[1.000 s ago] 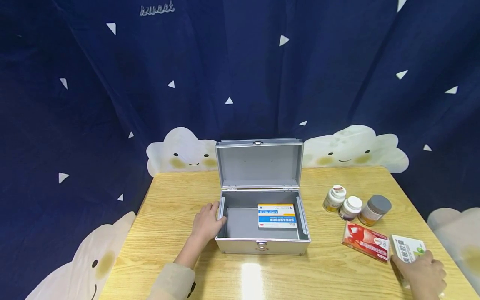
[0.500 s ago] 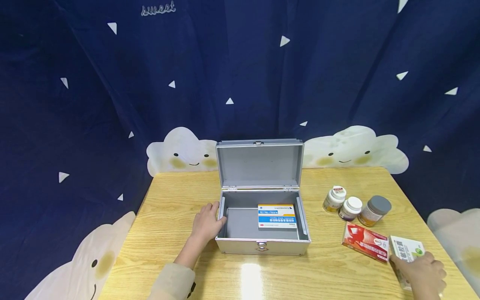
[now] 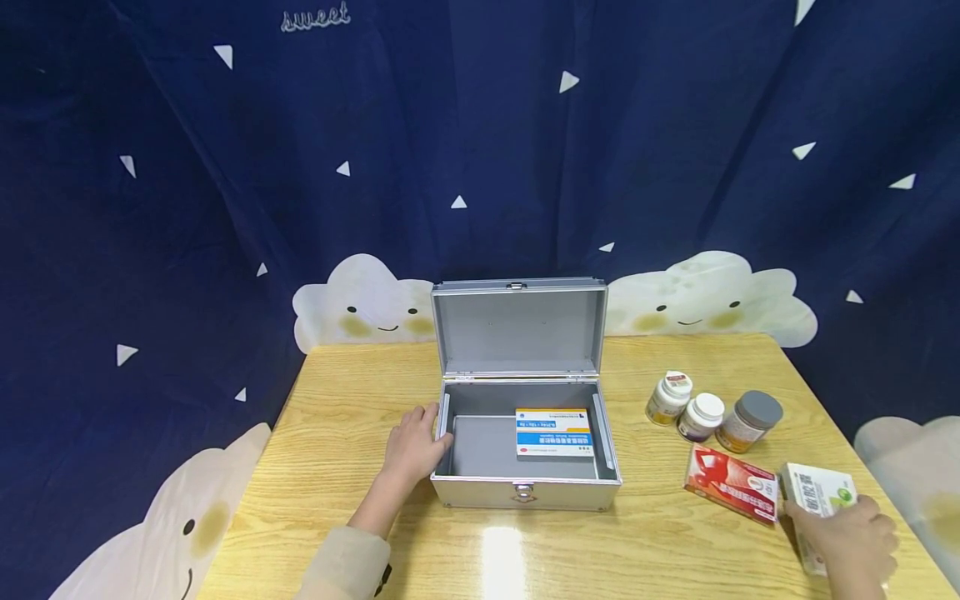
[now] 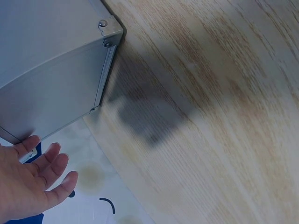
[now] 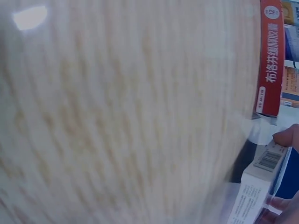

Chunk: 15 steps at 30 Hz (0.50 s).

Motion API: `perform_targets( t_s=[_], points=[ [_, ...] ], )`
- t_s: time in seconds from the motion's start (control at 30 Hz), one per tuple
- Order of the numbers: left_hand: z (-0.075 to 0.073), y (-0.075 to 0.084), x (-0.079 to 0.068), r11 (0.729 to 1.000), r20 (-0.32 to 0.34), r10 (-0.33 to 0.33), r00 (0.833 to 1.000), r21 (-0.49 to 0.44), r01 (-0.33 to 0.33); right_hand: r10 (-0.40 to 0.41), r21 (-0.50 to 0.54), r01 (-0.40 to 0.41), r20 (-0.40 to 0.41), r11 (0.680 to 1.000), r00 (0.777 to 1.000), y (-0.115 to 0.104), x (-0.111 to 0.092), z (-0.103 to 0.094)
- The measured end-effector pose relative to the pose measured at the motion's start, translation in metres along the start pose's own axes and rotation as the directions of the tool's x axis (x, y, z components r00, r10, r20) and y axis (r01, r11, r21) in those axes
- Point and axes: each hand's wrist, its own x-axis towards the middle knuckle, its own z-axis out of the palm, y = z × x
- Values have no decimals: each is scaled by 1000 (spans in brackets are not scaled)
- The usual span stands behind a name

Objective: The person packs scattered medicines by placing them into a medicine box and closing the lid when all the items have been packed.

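A silver metal case [image 3: 525, 493] stands on the table with its lid up. Inside its right half lies a white, blue and orange medicine box [image 3: 554, 432]. My left hand [image 3: 415, 446] holds the case's left rim, thumb over the inner side; in the left wrist view its other fingers [image 4: 58, 163] spread loosely beside the wall. At the front right, my right hand [image 3: 851, 542] grips a white and green medicine box [image 3: 813, 490], thumb on its left side. The right wrist view shows that box's barcode end [image 5: 268, 161]. The hand covers part of the box.
A red medicine box [image 3: 731, 483] lies just left of my right hand. Behind it stand two white-capped bottles [image 3: 669, 398] and a grey-lidded jar [image 3: 750, 421]. A dark blue curtain [image 3: 517, 150] with clouds hangs behind the wooden table [image 3: 352, 392].
My right hand and the white and green box shift slightly left, then slightly back to the right and away from me. The left hand and the case stay still.
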Motion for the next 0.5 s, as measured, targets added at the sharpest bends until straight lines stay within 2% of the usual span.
perform_targets(
  t_s=[0.23, 0.5],
  points=[
    [1, 0, 0, 1000, 0, 0, 1000, -1, 0, -25, 90, 35, -112, 995, 993, -8, -1, -8],
    [0, -1, 1, 1000, 1, -1, 1000, 9, 1, -50, 155, 77, -169, 985, 984, -21, -6, -19]
  ],
)
